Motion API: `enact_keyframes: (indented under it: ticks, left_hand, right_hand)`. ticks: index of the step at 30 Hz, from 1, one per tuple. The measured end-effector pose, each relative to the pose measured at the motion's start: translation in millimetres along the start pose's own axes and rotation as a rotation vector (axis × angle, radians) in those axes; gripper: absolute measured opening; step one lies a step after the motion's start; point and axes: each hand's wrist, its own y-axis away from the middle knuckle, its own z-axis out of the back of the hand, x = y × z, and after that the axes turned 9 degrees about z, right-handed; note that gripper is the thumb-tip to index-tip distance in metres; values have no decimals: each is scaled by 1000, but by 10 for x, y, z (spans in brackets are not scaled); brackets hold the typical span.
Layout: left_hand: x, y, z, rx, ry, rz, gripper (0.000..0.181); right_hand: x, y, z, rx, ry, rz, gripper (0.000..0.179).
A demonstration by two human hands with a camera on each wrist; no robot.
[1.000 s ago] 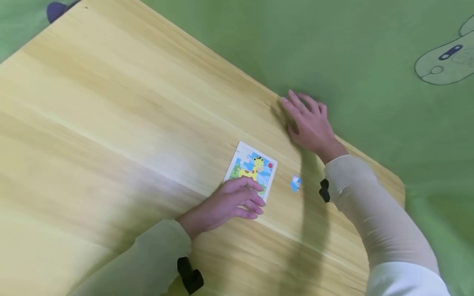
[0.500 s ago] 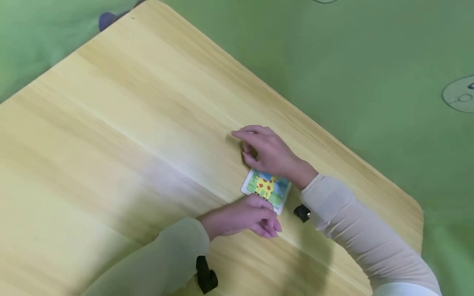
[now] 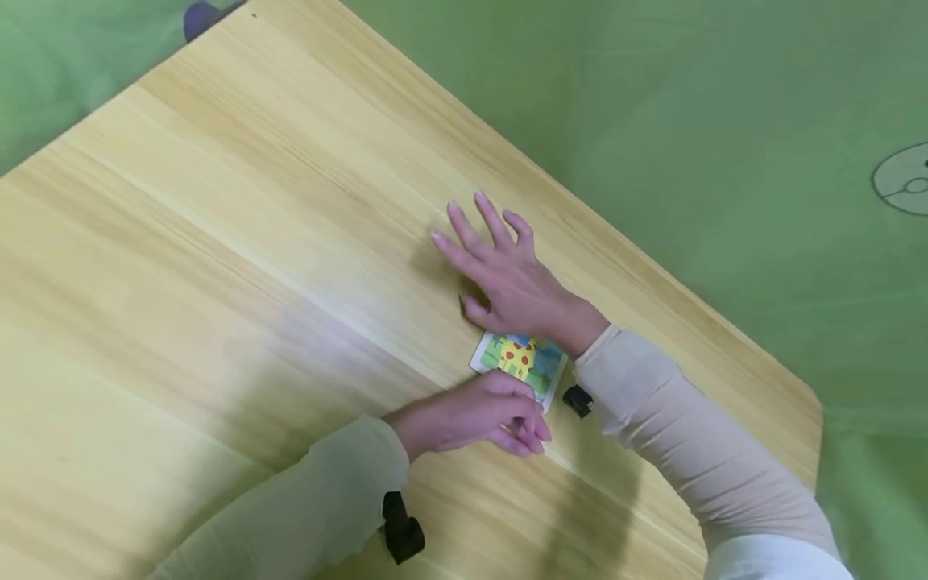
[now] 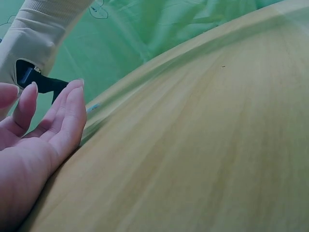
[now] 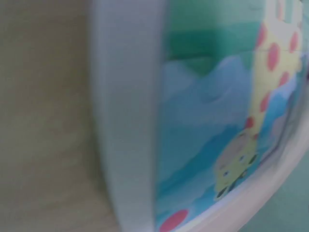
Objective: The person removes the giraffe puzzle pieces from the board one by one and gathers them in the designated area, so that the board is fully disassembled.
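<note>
A small giraffe jigsaw puzzle [image 3: 518, 358] in a white frame lies on the wooden table, partly covered by both hands. My right hand [image 3: 507, 278] reaches over its upper part, fingers spread and holding nothing visible. Up close in the right wrist view, the puzzle [image 5: 207, 111] shows the giraffe upside down with a red dot in the corner. My left hand [image 3: 482, 415] is by the puzzle's lower edge, its fingers loosely bent. Seen from the left wrist, the left hand [image 4: 43, 130] has nothing in its fingers, and a small blue patch [image 4: 93, 107] shows beyond them.
The wooden table [image 3: 239, 242] stretches away to the left, and its far edge runs diagonally behind the right hand. Green cloth [image 3: 710, 161] with a line drawing hangs past that edge. A black wrist camera [image 3: 402, 528] sits on the left sleeve, another [image 3: 577, 400] on the right.
My right hand has come from the table's far edge to over the puzzle, and its fingers have since spread. The left fingers have bent more. The loose blue piece is no longer visible in the head view.
</note>
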Motion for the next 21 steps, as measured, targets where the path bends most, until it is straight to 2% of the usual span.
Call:
enact_keyframes:
  ticks: [3, 6, 10, 12, 14, 17, 21]
  left_hand:
    - [-14, -24, 19, -21, 1, -19, 24]
    - [-32, -88, 36, -44, -9, -27, 22]
    - [-23, -269, 7, -52, -14, -33, 21]
    - [1, -396, -52, -48, -2, -32, 21]
    - [32, -546, -159, -56, 12, -24, 19]
    - [92, -796, -434, -116, 11, -2, 12]
    - [224, -1107, -976, -183, -25, -35, 5]
  right_hand:
    - [-71, -65, 27, -29, 21, -30, 96]
    - [-181, -126, 91, -50, -44, -109, 85]
    - [-443, -278, 263, -99, -156, -197, 62]
    - [-611, -403, 379, -111, -162, -225, 52]
    - [-780, -539, 491, -108, -116, -234, 43]
    - [-979, -709, 616, -96, -29, -256, 34]
    - [-1122, -817, 675, -69, 21, -296, 35]
